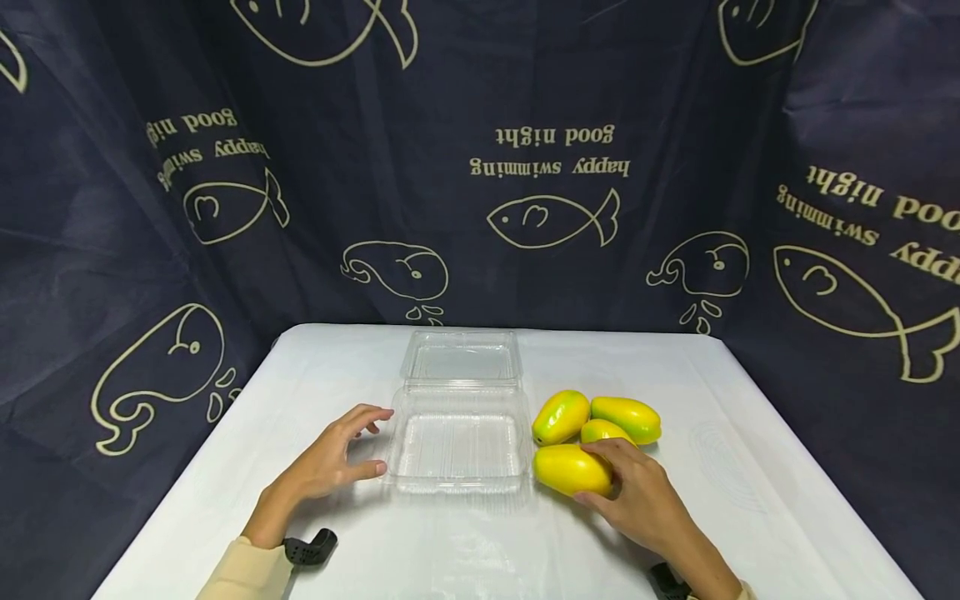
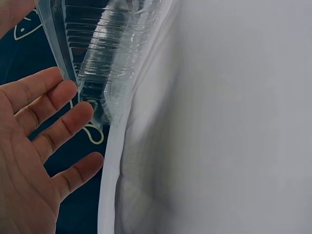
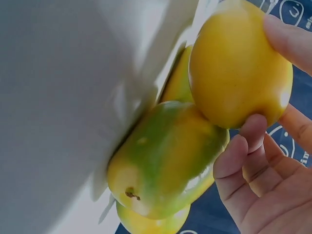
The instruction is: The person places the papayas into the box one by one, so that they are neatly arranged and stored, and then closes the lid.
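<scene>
**Q:** Where is the front mango (image 1: pixel 570 469) lying?

**A:** It is lying just right of the clear plastic clamshell (image 1: pixel 461 480). The right hand (image 1: pixel 645 500) is gripping it, thumb on one side and curled fingertips on the other, the palm standing away from the fruit.

**Q:** What is threatening this grip?

**A:** The skin is looking smooth and glossy, and the fingers are holding only one rounded end; squeezing could be sending the fruit forward. The back-left mango (image 1: pixel 562 417), back-right mango (image 1: pixel 628 418) and middle mango (image 1: pixel 602 432) are crowding close behind, so a brushing knuckle could be rolling one across the tabletop (image 1: pixel 420 550).

**Q:** And the clamshell?

**A:** It is standing open, its lid (image 1: pixel 461 358) lying back toward the curtain (image 1: pixel 555 92). The left hand (image 1: pixel 326 458) is spreading thumb and fingers at the left rim, grasping nothing; whether it is touching, one cannot tell. The thin plastic is probably weighing little, so a knock from fruit could be shifting it.
</scene>
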A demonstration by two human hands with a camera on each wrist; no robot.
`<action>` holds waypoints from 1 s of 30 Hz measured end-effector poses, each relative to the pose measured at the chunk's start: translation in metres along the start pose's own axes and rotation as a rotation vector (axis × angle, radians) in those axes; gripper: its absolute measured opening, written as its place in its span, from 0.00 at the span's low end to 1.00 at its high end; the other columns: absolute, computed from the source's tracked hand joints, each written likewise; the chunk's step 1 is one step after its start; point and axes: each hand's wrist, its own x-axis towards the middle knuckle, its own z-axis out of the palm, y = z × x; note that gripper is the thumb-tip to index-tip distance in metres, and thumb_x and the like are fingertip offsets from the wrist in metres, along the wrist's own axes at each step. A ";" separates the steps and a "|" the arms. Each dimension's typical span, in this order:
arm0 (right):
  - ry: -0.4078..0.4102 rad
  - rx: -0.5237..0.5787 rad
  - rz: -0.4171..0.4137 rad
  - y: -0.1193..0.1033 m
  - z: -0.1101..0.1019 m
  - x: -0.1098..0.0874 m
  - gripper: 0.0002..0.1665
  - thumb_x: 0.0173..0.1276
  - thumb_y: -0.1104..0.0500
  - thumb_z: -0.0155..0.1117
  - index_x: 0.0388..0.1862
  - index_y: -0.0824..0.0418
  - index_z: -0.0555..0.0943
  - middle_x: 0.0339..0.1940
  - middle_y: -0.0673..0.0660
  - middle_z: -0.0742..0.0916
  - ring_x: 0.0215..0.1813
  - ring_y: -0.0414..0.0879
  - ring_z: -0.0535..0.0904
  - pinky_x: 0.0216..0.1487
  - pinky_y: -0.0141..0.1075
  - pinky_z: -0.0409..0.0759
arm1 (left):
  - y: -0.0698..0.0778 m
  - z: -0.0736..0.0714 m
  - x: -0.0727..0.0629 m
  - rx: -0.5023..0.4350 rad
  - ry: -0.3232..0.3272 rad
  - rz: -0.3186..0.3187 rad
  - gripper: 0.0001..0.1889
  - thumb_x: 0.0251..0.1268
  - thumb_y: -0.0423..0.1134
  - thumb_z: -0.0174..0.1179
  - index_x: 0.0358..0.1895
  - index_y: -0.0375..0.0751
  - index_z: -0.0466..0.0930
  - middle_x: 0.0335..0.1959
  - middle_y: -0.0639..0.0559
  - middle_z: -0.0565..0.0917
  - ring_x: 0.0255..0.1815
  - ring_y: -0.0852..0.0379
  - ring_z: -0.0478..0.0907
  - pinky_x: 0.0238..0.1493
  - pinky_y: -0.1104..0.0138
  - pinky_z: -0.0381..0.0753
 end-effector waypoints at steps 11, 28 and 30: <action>0.057 0.049 -0.024 0.005 -0.009 0.007 0.40 0.42 0.46 0.87 0.56 0.54 0.83 0.51 0.48 0.86 0.37 0.33 0.76 0.35 0.27 0.79 | -0.001 -0.001 0.002 -0.005 -0.003 -0.008 0.38 0.55 0.44 0.73 0.71 0.53 0.68 0.63 0.49 0.77 0.55 0.48 0.78 0.53 0.50 0.79; 0.131 0.076 -0.061 0.000 -0.017 0.030 0.37 0.43 0.49 0.86 0.54 0.54 0.83 0.50 0.50 0.87 0.31 0.37 0.75 0.30 0.30 0.77 | -0.001 0.000 0.000 -0.008 -0.004 -0.007 0.38 0.54 0.44 0.73 0.71 0.52 0.69 0.63 0.49 0.77 0.56 0.49 0.78 0.52 0.52 0.80; 0.138 0.085 -0.070 -0.001 -0.018 0.034 0.36 0.44 0.49 0.86 0.54 0.54 0.83 0.50 0.50 0.87 0.31 0.37 0.75 0.30 0.31 0.77 | -0.001 0.000 0.000 -0.009 -0.003 -0.008 0.38 0.54 0.44 0.73 0.71 0.51 0.69 0.63 0.49 0.77 0.56 0.49 0.79 0.52 0.51 0.80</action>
